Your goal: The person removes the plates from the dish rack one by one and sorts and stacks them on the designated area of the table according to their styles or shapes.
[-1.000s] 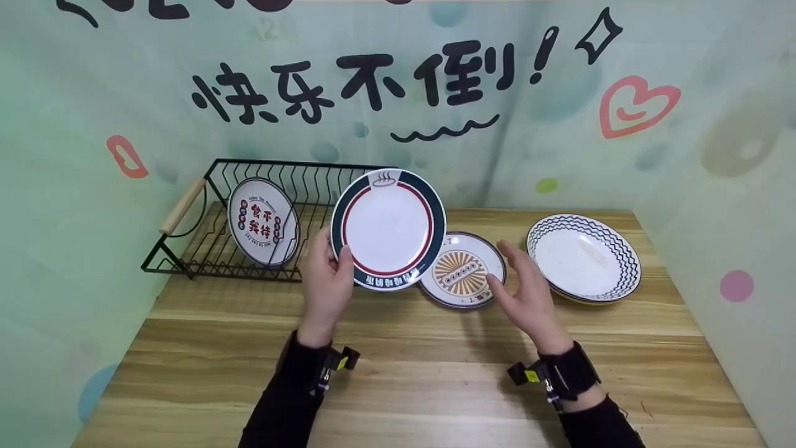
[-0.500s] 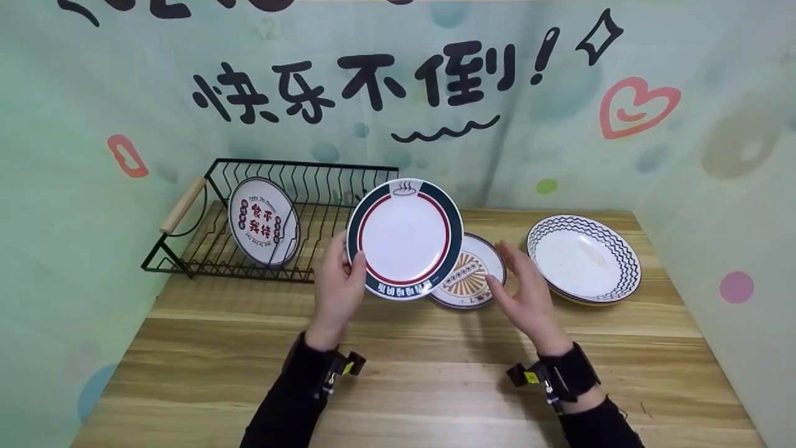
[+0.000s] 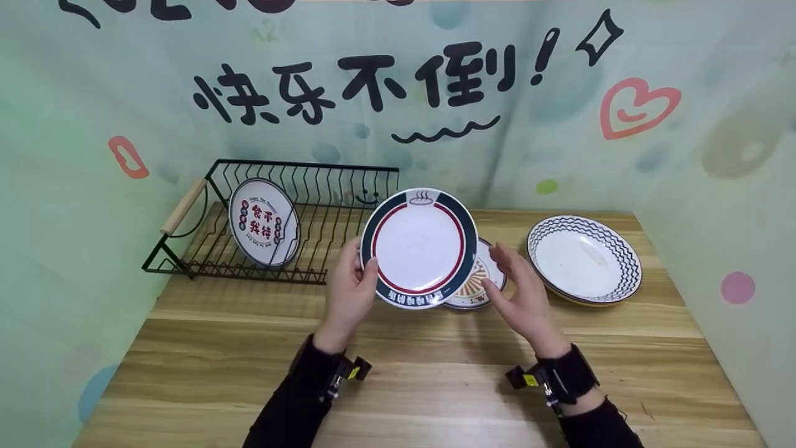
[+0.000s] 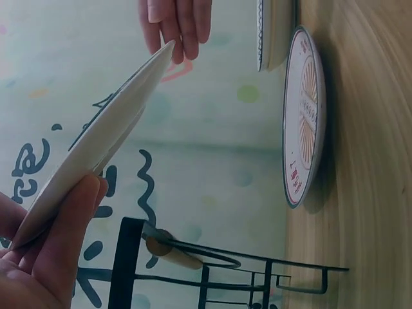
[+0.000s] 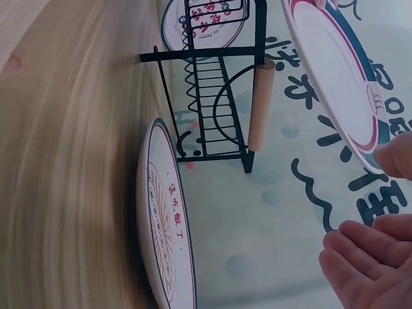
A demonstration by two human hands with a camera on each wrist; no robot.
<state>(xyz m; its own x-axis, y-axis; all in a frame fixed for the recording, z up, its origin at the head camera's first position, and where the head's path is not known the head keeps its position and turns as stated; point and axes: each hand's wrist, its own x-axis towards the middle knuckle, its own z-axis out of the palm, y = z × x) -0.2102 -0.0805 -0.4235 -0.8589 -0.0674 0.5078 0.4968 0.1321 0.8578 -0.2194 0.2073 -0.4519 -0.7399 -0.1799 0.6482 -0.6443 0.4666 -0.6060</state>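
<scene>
My left hand (image 3: 349, 295) grips the left rim of a white plate (image 3: 420, 249) with a dark green border and a red ring, thumb on its front face. The left wrist view shows this plate (image 4: 96, 138) tilted and raised well above the table. Just right of its far edge, my right hand (image 3: 525, 298) is spread, palm turned toward it; in the right wrist view the thumb overlaps the plate's lower edge. Behind and below, a smaller plate (image 3: 482, 286) with an orange sunburst lies on the table, partly hidden by the held plate.
A black wire dish rack (image 3: 305, 164) with wooden handles stands at the back left, holding one upright plate (image 3: 261, 221) with red lettering. To the right sits a deep white bowl (image 3: 581, 258) with a wavy blue-black border. A printed cloth hangs behind the wooden table (image 3: 435, 386).
The left hand has carried the green-bordered plate rightward and slightly down, away from the rack and closer to the right hand. My right hand has hardly moved.
</scene>
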